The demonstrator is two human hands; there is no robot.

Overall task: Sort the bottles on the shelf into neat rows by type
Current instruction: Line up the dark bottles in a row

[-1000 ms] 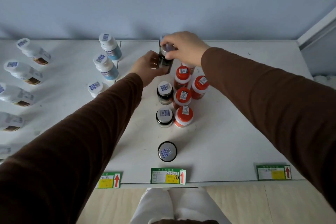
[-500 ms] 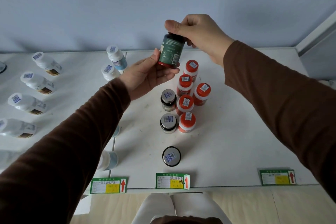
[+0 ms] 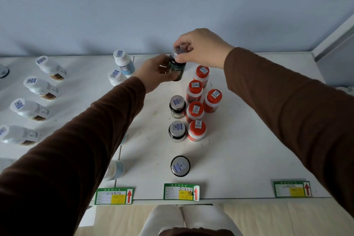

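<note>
The white shelf point(image 3: 249, 140) was partly sorted: white bottles point(image 3: 41, 89) lay in a column at left, and red-capped bottles point(image 3: 195, 109) stood nearly in a row with one point(image 3: 212, 100) off to its right. Three dark jars point(image 3: 177, 106) stood in a looser line, the front one point(image 3: 180, 165) well apart. A fourth dark jar point(image 3: 177, 67) was at the back, the left hand point(image 3: 155, 72) gripping its body, the right hand point(image 3: 199, 48) with fingers pinching its cap.

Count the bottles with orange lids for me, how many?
5. Four orange-lidded bottles line up from back to front; one sits right of the line. The hands may hide more.
</note>
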